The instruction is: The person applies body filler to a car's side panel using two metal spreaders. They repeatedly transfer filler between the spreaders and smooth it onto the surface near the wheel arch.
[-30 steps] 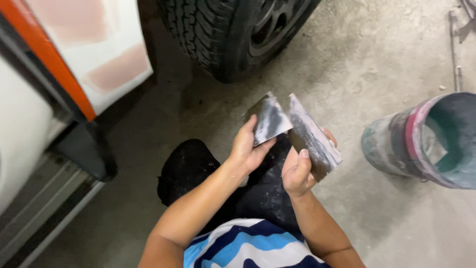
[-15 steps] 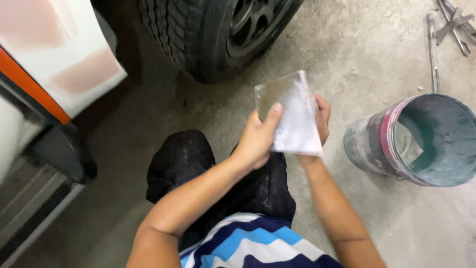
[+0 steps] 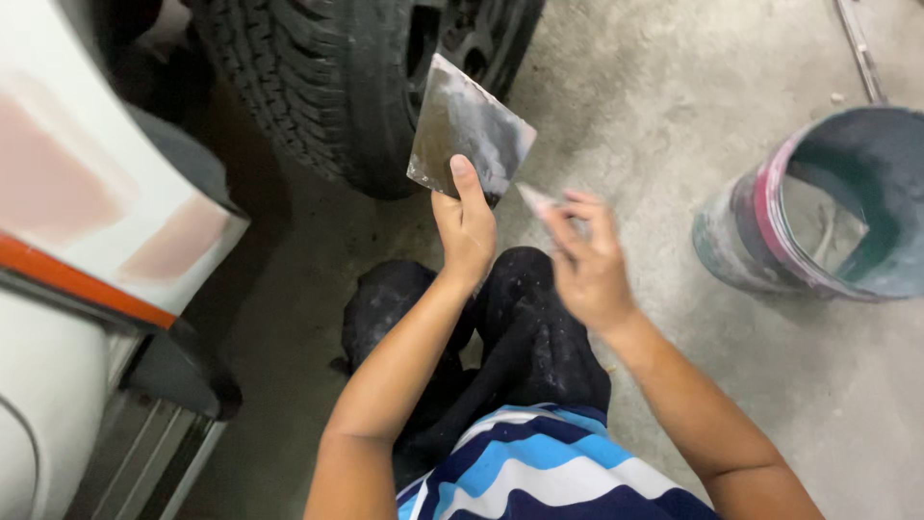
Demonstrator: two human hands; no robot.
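Left hand (image 3: 465, 231) gripping a smeared metal plate (image 3: 469, 128) near the tyre (image 3: 318, 87); blurred right hand (image 3: 587, 265) pinching a thin scraper (image 3: 535, 199).

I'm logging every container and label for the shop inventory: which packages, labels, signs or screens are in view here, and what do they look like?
Bucket: on the concrete floor at the right, beyond the right hand; round and open, teal inside, grey outside smeared with pink near the rim.
Labels, signs, screens: none in view.
Not a package: the flat, grey-smeared plate in the left hand.
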